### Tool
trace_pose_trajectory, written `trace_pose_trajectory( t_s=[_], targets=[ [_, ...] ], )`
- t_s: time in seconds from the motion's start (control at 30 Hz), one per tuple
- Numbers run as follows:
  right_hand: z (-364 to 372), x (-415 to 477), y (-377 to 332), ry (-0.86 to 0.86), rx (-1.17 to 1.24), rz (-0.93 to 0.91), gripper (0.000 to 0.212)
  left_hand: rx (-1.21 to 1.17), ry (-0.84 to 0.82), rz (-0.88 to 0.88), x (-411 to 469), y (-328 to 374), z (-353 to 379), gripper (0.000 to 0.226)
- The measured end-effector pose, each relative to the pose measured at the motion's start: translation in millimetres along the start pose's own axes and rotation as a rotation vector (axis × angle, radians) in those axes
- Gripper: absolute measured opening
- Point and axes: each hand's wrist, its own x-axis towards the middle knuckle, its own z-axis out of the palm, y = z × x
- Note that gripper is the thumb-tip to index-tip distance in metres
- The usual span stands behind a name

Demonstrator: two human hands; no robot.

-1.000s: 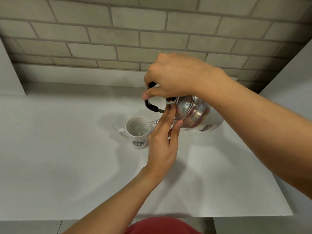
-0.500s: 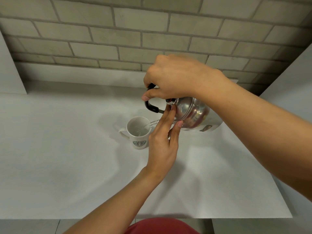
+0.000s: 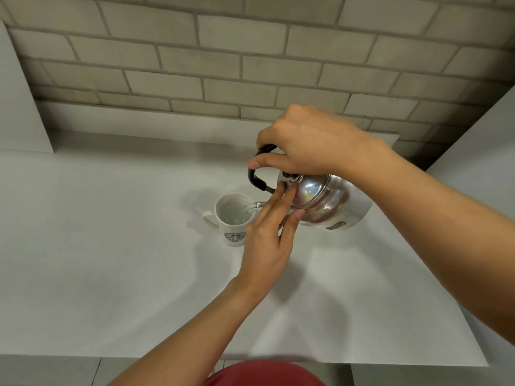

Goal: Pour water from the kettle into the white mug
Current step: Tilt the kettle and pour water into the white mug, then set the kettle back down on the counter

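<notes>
A shiny steel kettle [image 3: 326, 201] hangs tilted to the left above the white table [image 3: 111, 260]. My right hand [image 3: 309, 140] is closed around its black handle [image 3: 257, 178] from above. My left hand [image 3: 269, 235] reaches up from below, fingers straight, with the fingertips pressing on the kettle's lid by the knob. A thin stream of water runs from the spout into the white mug [image 3: 233, 218], which stands upright just left of the kettle, with a green round logo on its front and its handle pointing left. Water shows inside the mug.
A grey brick wall [image 3: 250, 65] rises behind the table. White panels stand at the far left [image 3: 19, 93] and the right [image 3: 479, 140]. The table's front edge [image 3: 167, 355] runs close to my body; red clothing [image 3: 264, 374] shows below it.
Kettle, hands and mug hold nearly the same pose. The water in the mug has risen a little.
</notes>
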Motion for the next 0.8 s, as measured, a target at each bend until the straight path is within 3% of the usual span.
trace_pose_trajectory(
  t_s=[0.27,0.4,0.53,0.67,0.8],
  targets=[
    [28.6,-30.9,23.5,0.225,0.156,0.028,0.063,0.183,-0.156,0.041,6.2,-1.0,-13.7,0.044],
    [45.2,-51.5,32.9,0.399,0.259,0.091,0.051,0.236,-0.196,0.087,12.1,-0.6,-21.8,0.036],
    [59.1,-69.8,38.5,0.532,0.409,0.23,0.037,0.159,-0.086,0.053,22.0,3.1,-30.5,0.011],
    [70.2,-82.8,42.3,0.633,0.562,0.326,0.03,0.206,0.019,0.04,44.7,18.3,-32.7,0.019],
    [84.2,-91.2,45.0,0.706,0.692,0.394,0.024,0.333,-0.2,0.031,70.7,30.9,-29.0,0.049]
  ],
)
